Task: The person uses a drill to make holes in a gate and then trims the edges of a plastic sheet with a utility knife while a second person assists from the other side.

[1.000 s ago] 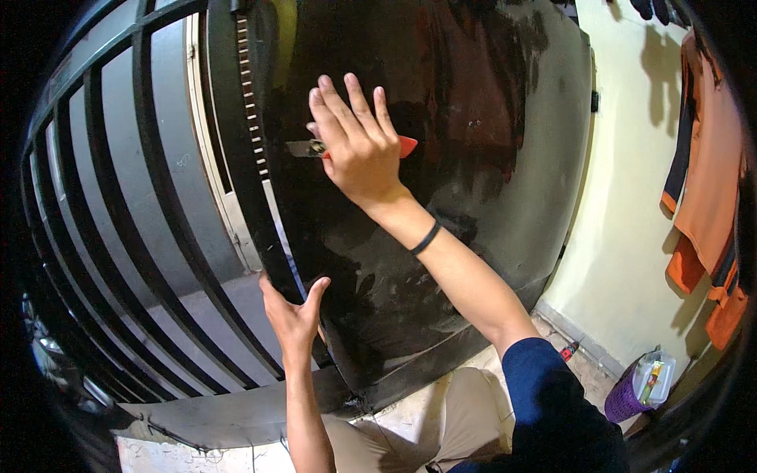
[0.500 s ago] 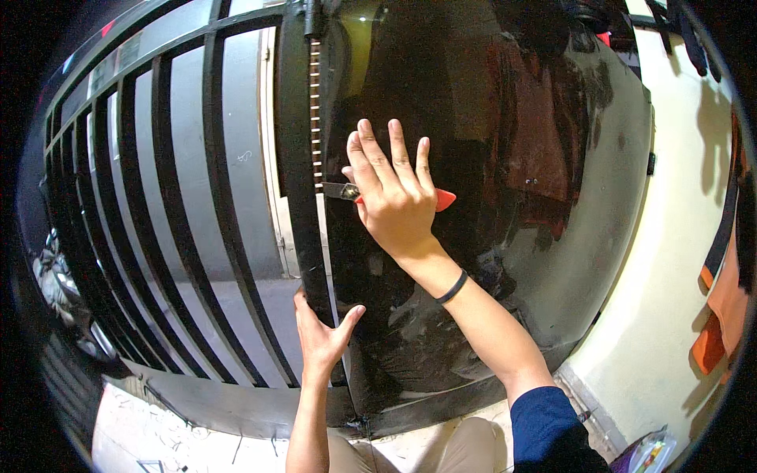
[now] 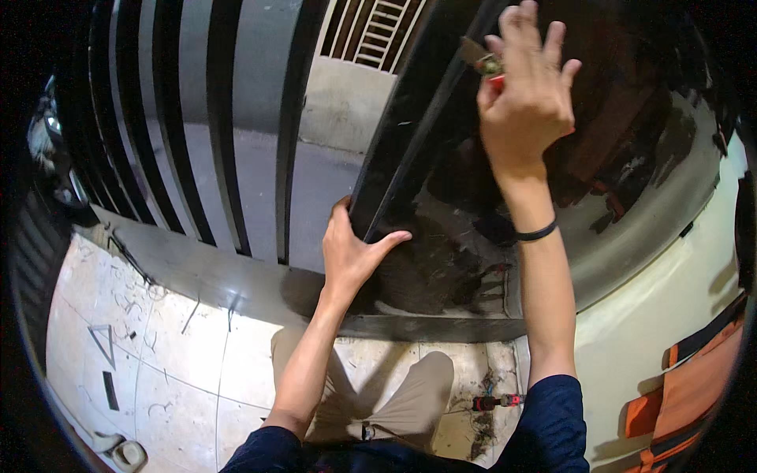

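Observation:
A black metal gate stands in front of me, with upright bars [image 3: 226, 118] on the left and a glossy dark panel [image 3: 465, 236] on the right. My left hand [image 3: 351, 248] clasps the frame edge [image 3: 386, 185] low down, thumb spread over the panel side and fingers round the bar side. Higher up, my right hand [image 3: 530, 102] holds a red-handled scraper [image 3: 475, 55] under its palm, fingers stretched along the panel. The scraper's metal blade points left, at the frame edge. The hand hides most of its handle.
Curled scraps lie on the pale tiled floor [image 3: 185, 315], beside a triangular frame [image 3: 102, 347] and a dark strip [image 3: 110, 390]. A red and black object [image 3: 497, 402] rests near my right knee. Orange cloth [image 3: 694, 386] hangs along the cream wall [image 3: 623, 347].
My view has tilted down, showing more floor and my legs. The right hand with the scraper is farther up along the frame edge from my left hand, which keeps its hold.

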### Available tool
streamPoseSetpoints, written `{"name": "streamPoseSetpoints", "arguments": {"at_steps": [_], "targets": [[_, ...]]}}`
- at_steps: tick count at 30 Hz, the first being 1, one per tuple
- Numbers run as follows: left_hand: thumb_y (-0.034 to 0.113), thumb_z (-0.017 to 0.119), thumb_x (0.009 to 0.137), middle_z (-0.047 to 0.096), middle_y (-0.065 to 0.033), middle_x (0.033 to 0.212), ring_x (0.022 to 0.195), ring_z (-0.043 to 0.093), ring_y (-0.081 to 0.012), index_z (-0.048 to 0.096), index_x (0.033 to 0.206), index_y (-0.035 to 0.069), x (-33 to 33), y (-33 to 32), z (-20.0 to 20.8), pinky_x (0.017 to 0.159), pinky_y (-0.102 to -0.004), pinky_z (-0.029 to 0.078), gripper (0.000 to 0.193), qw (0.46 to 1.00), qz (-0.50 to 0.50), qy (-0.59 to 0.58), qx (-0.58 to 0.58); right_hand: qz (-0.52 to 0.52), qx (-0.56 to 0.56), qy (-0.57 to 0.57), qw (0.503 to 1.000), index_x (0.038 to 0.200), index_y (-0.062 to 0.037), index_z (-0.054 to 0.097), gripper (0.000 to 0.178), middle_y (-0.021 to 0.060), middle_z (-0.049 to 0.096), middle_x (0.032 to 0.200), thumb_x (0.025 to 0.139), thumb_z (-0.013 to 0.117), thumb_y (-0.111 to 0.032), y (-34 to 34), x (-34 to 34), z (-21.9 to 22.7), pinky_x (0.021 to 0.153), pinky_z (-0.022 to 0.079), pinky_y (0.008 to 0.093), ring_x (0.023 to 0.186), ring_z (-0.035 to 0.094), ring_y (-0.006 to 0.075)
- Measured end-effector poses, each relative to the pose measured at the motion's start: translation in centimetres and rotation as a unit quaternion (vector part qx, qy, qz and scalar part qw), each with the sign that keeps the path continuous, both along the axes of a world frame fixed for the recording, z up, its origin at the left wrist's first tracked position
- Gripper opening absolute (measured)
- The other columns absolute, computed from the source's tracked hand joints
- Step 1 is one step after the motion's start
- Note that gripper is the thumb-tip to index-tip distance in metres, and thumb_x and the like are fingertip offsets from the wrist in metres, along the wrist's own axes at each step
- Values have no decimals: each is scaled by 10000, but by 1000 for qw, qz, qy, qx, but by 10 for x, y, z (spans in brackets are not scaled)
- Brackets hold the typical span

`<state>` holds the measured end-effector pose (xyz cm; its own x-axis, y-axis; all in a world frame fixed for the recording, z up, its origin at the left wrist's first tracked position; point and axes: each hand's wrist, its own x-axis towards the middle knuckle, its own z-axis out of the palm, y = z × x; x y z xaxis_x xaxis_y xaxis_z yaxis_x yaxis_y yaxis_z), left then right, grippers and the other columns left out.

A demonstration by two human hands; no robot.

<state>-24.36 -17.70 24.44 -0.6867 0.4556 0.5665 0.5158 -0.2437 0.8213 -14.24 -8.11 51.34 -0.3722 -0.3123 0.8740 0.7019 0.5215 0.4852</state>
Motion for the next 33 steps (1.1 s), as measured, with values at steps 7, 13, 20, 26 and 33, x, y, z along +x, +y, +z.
{"name": "streamPoseSetpoints", "arguments": {"at_steps": [7,13,20,26,33], "targets": [[428,1052,674,739,-307,1209,1135,741,-442,585,1332,-79,-13,-5,-7,980,-463,577,953,998,-57,8,27,36,95,33,994,1474,-63,687,425,150,671,1511,1065,571,-44,7,-6,-3,1168,481,589,1436,593,433],[406,1038,712,741,-290,1225,1130,745,-420,580,1357,-77,-20,5,-16,983,-462,572,928,993,-94,3,72,13,123,27,992,1493,-96,677,490,131,645,1547,1044,527,31,13,-3,-3,1210,457,533,1472,562,397],[341,1011,772,754,-273,1203,1102,756,-410,597,1378,-58,-28,-4,-7,959,-440,585,836,991,-107,-6,77,-14,114,3,993,1485,-41,674,452,189,636,1545,1049,609,-137,2,-12,-1,1167,502,565,1441,602,400],[242,978,846,757,-196,1194,1077,717,-244,606,1376,-67,-22,0,-11,983,-357,547,718,987,-139,0,81,71,-32,47,996,1534,-51,612,638,192,555,1625,910,747,-58,-30,25,-47,1145,512,593,1455,578,418],[287,984,837,750,-213,1219,1103,721,-288,598,1398,-88,-14,2,-8,1007,-375,540,777,987,-134,25,86,-10,-404,396,824,1630,-20,483,536,232,509,1650,1146,537,-244,-12,209,-221,1222,444,392,1501,536,355]]}}
